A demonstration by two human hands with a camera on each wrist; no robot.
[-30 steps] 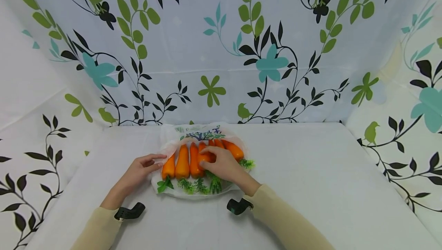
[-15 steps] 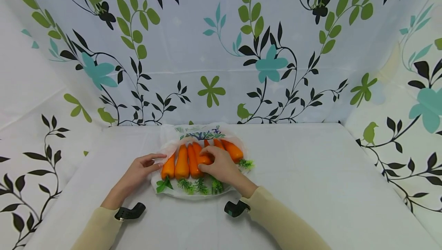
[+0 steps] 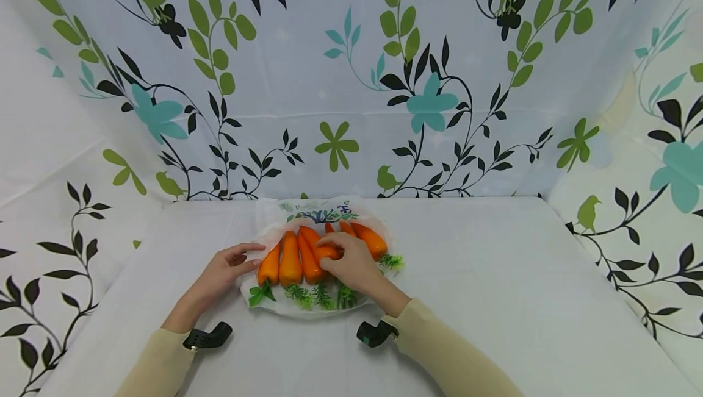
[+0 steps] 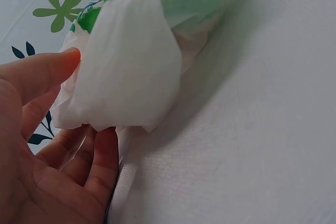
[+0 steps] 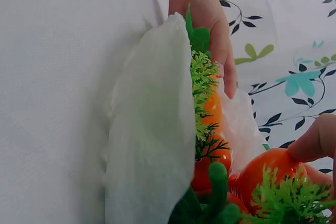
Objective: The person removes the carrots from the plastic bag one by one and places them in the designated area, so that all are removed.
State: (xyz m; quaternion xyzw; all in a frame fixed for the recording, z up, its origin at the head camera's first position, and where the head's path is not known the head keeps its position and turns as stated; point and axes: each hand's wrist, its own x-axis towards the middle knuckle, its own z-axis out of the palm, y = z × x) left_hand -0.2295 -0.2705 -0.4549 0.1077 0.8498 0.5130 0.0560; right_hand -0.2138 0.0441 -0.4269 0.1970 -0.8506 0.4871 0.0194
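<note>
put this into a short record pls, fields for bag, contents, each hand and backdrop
bag: pale, translucent, tree print near far edge, lying on white table
contents: orange carrots, narrow ends away from the person, leafy tops nearer
left hand: touches the bag's left end
right hand: grips one carrot with thumb and fingers
backdrop: cloth printed with birds, leaves and flowers
</note>
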